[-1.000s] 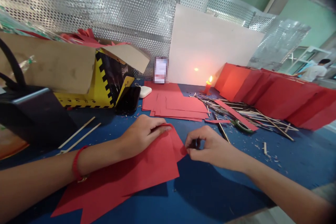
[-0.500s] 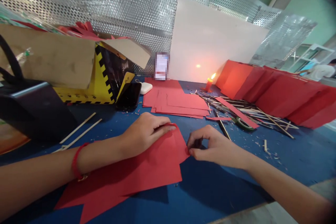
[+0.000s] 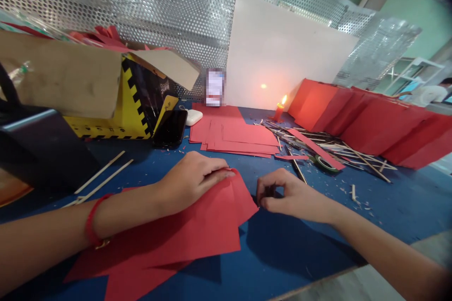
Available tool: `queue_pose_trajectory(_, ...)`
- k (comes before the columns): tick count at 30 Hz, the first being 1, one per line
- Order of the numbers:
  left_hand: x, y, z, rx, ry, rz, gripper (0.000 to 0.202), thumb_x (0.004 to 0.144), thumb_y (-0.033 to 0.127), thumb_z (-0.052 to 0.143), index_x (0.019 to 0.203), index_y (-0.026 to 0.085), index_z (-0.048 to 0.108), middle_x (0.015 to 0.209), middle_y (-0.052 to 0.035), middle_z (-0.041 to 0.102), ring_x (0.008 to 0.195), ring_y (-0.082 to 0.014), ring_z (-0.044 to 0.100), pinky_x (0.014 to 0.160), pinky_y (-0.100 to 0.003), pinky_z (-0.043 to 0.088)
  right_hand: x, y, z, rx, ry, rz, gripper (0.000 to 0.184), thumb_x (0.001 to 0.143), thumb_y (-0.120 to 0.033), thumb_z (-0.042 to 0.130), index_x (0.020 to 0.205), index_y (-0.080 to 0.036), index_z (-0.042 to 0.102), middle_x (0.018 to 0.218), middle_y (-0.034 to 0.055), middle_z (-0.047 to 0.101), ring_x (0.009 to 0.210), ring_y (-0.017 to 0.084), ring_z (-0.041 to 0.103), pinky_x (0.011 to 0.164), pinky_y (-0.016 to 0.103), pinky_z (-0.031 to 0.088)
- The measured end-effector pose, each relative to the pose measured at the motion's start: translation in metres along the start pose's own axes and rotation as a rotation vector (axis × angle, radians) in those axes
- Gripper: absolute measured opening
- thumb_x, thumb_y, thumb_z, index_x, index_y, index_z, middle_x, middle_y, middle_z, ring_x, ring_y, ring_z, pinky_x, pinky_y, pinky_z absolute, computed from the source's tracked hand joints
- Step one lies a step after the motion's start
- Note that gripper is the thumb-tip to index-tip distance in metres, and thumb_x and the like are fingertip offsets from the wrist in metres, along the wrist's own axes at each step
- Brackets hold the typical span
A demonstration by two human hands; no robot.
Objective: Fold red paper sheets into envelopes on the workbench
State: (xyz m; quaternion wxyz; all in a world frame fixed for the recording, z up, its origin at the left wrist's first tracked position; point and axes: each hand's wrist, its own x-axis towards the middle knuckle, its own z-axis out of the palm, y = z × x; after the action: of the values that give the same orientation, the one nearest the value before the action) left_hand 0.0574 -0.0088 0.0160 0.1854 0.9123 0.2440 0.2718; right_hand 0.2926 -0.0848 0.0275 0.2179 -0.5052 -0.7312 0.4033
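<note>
My left hand (image 3: pixel 192 179) pinches the upper edge of folded red paper (image 3: pixel 212 216) between thumb and fingers, its palm lying over the sheet. A red cord bracelet (image 3: pixel 92 225) circles that wrist. The paper's right-hand flap (image 3: pixel 243 195) sticks out to a pointed corner. At this corner is my right hand (image 3: pixel 287 195), its fingers curled in toward the thumb; whether anything is between the fingertips cannot be made out. More red paper with a notched end (image 3: pixel 130 277) lies below the held piece, on the blue table top (image 3: pixel 268 254).
Behind the hands lie flat red sheets (image 3: pixel 243 138) and a black phone (image 3: pixel 170 129). A lit red candle (image 3: pixel 278 112) burns beside standing red paper pieces (image 3: pixel 370 122). Thin sticks (image 3: pixel 318 136) and a green tape roll (image 3: pixel 325 164) lie right; a dark box (image 3: pixel 45 150) stands left.
My right hand has shifted slightly right, and the flap's corner shows more fully beside its fingertips. My left hand keeps its pinch. The view has turned slightly right.
</note>
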Motion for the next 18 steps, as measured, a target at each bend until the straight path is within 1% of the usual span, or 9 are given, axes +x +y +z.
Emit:
queue_pose_trajectory(2, 0.001, -0.001, 0.0, 0.002, -0.002, -0.003, 0.033, 0.096, 0.037, 0.046, 0.078, 0.019, 0.068, 0.06, 0.0021, 0.063, 0.052, -0.0094, 0.053, 0.053, -0.021, 0.033, -0.001, -0.002, 0.0, 0.004, 0.004, -0.024, 0.012, 0.07, -0.016, 0.054, 0.072, -0.017, 0.065, 0.066, -0.0018, 0.059, 0.064, 0.011, 0.049, 0.06, 0.022, 0.039)
queue_pose_trajectory(4, 0.001, -0.002, 0.001, 0.004, -0.003, -0.006, 0.033, 0.096, 0.037, 0.047, 0.079, 0.019, 0.068, 0.061, 0.0021, 0.064, 0.052, -0.0095, 0.053, 0.053, -0.021, 0.033, -0.001, -0.003, 0.001, 0.003, 0.0, -0.027, 0.012, 0.071, -0.018, 0.055, 0.073, -0.016, 0.066, 0.068, -0.0009, 0.06, 0.066, 0.012, 0.051, 0.062, 0.023, 0.04)
queue_pose_trajectory(9, -0.001, -0.004, 0.002, 0.015, 0.003, 0.013, 0.032, 0.096, 0.035, 0.047, 0.08, 0.019, 0.068, 0.062, 0.0016, 0.066, 0.052, -0.0095, 0.054, 0.054, -0.02, 0.034, 0.001, 0.0, 0.006, -0.005, -0.005, 0.005, 0.007, 0.067, -0.014, 0.055, 0.067, -0.016, 0.062, 0.061, -0.0037, 0.053, 0.06, 0.01, 0.045, 0.058, 0.022, 0.036)
queue_pose_trajectory(13, -0.001, -0.003, 0.0, 0.018, -0.006, 0.006, 0.033, 0.097, 0.036, 0.046, 0.081, 0.019, 0.069, 0.063, 0.0007, 0.067, 0.053, -0.0105, 0.055, 0.054, -0.021, 0.035, 0.001, 0.007, 0.002, -0.028, -0.007, 0.03, 0.008, 0.064, -0.01, 0.054, 0.061, -0.017, 0.055, 0.057, -0.0058, 0.045, 0.057, 0.009, 0.04, 0.053, 0.022, 0.031)
queue_pose_trajectory(15, 0.0, -0.003, 0.0, 0.01, 0.0, -0.006, 0.032, 0.097, 0.036, 0.046, 0.084, 0.019, 0.069, 0.066, 0.0005, 0.068, 0.055, -0.0109, 0.057, 0.056, -0.021, 0.036, 0.0, 0.008, 0.0, -0.043, 0.019, 0.03, 0.01, 0.067, -0.011, 0.054, 0.06, -0.018, 0.053, 0.057, -0.0058, 0.045, 0.056, 0.009, 0.039, 0.053, 0.023, 0.03)
queue_pose_trajectory(18, 0.0, -0.002, 0.0, 0.005, 0.009, -0.028, 0.032, 0.097, 0.038, 0.046, 0.084, 0.02, 0.069, 0.066, 0.0009, 0.068, 0.057, -0.011, 0.058, 0.057, -0.021, 0.036, 0.001, 0.005, -0.001, -0.005, 0.048, 0.011, 0.018, 0.082, -0.021, 0.054, 0.064, -0.017, 0.054, 0.062, -0.0036, 0.051, 0.06, 0.01, 0.044, 0.057, 0.023, 0.034)
